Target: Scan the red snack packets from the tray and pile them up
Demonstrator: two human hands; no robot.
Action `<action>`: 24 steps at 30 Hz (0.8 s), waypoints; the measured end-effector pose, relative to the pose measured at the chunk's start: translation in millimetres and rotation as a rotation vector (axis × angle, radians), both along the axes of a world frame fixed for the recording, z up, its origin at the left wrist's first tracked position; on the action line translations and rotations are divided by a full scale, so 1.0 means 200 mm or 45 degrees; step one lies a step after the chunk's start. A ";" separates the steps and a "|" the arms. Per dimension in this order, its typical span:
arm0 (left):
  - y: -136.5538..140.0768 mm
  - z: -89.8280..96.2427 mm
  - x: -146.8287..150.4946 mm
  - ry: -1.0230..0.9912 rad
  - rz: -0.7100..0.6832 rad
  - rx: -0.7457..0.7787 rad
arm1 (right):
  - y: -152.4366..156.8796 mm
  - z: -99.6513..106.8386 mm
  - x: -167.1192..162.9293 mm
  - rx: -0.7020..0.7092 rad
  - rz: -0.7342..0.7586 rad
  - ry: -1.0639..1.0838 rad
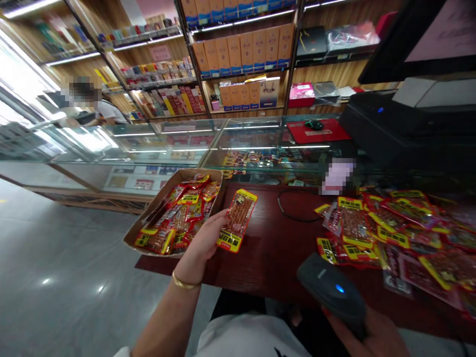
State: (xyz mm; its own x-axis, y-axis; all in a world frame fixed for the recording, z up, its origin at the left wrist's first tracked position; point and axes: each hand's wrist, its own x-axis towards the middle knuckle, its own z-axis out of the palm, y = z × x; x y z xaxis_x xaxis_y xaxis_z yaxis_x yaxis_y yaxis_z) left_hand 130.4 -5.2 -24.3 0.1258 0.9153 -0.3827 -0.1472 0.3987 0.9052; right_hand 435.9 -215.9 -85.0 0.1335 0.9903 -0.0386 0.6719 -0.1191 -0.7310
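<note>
My left hand point(210, 235) grips a snack packet point(240, 218) by its left edge, above the dark red counter top point(267, 267). The packet is clear in the middle, showing brown sticks, with yellow and red ends. Just left of that hand sits a cardboard box point(130, 238) filled with similar packets. My right hand point(379, 332), partly cut off at the lower edge, is wrapped round a black barcode scanner point(330, 287) with a lit blue light. The scanner's head points left and up. On the right lies a loose pile of snack packets point(394, 228).
Behind the counter top stands a glass display case point(178, 134). A red mat point(327, 131) with a mouse point(314, 124) lies on it. A dark cable point(280, 203) loops near the pile. A monitor point(405, 39) rises at upper right. Another person point(107, 111) is at far left.
</note>
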 end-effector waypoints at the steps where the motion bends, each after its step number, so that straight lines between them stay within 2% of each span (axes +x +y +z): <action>1: -0.01 -0.03 0.07 -0.054 -0.069 -0.027 | 0.00 0.03 -0.02 0.022 -0.020 0.000; 5: -0.03 -0.10 0.22 -0.183 -0.249 -0.098 | -0.03 0.09 -0.09 0.072 -0.130 0.024; 9: -0.05 -0.14 0.26 -0.218 -0.361 -0.088 | -0.06 0.07 -0.07 0.039 -0.140 -0.006; 14: -0.06 -0.16 0.23 0.079 -0.478 0.196 | -0.04 0.03 -0.02 0.091 -0.048 -0.061; 17: -0.04 -0.16 0.20 0.218 -0.521 0.375 | -0.03 0.04 -0.04 0.083 -0.094 -0.031; 19: -0.02 -0.17 0.18 0.315 -0.450 0.452 | -0.03 0.06 -0.06 0.072 -0.137 0.015; 21: 0.01 -0.17 0.16 0.415 -0.284 0.481 | -0.03 0.07 -0.08 0.073 -0.162 0.057; 24: 0.04 -0.16 0.14 0.395 -0.061 0.435 | -0.04 0.07 -0.08 0.070 -0.170 0.066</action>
